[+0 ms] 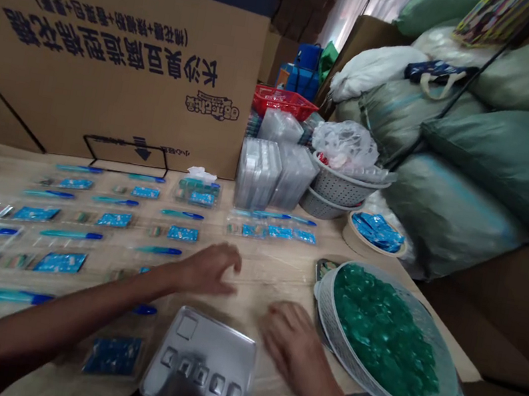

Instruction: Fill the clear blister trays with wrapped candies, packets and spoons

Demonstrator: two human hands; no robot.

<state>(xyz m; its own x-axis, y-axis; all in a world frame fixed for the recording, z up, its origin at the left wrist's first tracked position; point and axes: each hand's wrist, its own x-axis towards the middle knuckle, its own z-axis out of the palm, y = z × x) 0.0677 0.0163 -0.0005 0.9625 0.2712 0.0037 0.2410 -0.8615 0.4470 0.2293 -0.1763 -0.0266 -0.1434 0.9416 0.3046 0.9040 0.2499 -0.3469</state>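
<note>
My left hand [207, 268] hovers over the wooden table [277, 274] with fingers loosely curled and nothing visible in them, just above a clear plastic blister tray [258, 278]. My right hand [293, 348] lies low over the table, fingers spread flat, beside a large basket of green pieces [386, 336] on its right. A metal mould plate [203, 367] with several square pockets sits at the near edge between my forearms.
Rows of filled blister trays with blue pens [70, 234] and blue packets cover the table's left. Stacks of clear trays [273, 172], white baskets [342, 187], a small bowl of blue packets [376, 233], a big cardboard box [116, 51] and stuffed sacks [495, 155] stand behind.
</note>
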